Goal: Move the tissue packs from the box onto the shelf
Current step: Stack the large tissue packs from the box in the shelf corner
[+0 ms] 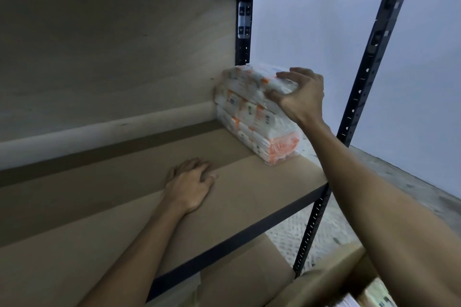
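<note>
Right fingers (287,74) round topmost white-and-orange tissue pack (249,79), left fingers (197,164) flat on shelf (99,207).

3 tissue packs (249,112) are sitting stacked on 1 shelf (112,219). 2 hands are showing: 1 left hand (189,182), 1 right hand (299,97). 1 cardboard box (334,276) is showing below.

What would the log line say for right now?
right-hand grip: holds top white-orange plastic tissue pack | left-hand grip: rests on brown shelf board
</note>
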Motion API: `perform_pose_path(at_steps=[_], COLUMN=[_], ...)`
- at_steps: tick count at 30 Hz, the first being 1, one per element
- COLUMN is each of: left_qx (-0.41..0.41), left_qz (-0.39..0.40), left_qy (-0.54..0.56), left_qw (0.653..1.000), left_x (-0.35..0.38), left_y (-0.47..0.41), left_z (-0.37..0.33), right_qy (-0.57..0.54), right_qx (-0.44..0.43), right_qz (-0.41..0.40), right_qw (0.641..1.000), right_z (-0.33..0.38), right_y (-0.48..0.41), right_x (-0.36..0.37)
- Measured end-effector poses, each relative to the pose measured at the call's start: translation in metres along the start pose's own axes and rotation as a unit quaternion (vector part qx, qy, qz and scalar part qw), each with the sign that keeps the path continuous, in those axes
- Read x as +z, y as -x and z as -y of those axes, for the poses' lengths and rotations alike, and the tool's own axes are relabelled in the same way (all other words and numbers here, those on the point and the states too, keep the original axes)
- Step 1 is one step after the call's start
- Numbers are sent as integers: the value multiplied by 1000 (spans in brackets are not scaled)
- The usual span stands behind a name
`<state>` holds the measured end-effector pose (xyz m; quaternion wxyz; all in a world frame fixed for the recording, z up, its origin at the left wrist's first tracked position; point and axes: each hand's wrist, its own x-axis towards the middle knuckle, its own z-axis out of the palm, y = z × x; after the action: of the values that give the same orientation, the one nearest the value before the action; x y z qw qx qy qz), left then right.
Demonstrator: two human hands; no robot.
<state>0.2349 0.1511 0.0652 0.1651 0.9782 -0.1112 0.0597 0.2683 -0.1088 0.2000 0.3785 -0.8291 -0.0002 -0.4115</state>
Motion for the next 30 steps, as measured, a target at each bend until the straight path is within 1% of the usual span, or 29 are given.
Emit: perform_pose_path(at_steps=[5, 12, 20, 24, 30], left_qx=[-3, -1, -1, -1, -4], left_qz=[-8, -12, -9, -12, -13], left_qy=[-3, 2, 2, 5, 4], left_qw=[1000, 1000, 1000, 1000, 1000], left_x=[2, 3, 1, 0, 1], left_y=[0, -1, 0, 1, 1], left_z=[0, 1, 1, -1, -1], right_qy=[12, 49, 69, 62, 71], right_qx=[-19, -13, -14, -8, -12], right_qz=[16, 27, 25, 26, 41], right_qw=[1000, 998, 997, 998, 997], right_z=[-10, -7, -9, -14, -15], right_y=[-10, -19, -19, -20, -19], right_x=[12, 30, 31, 29, 30])
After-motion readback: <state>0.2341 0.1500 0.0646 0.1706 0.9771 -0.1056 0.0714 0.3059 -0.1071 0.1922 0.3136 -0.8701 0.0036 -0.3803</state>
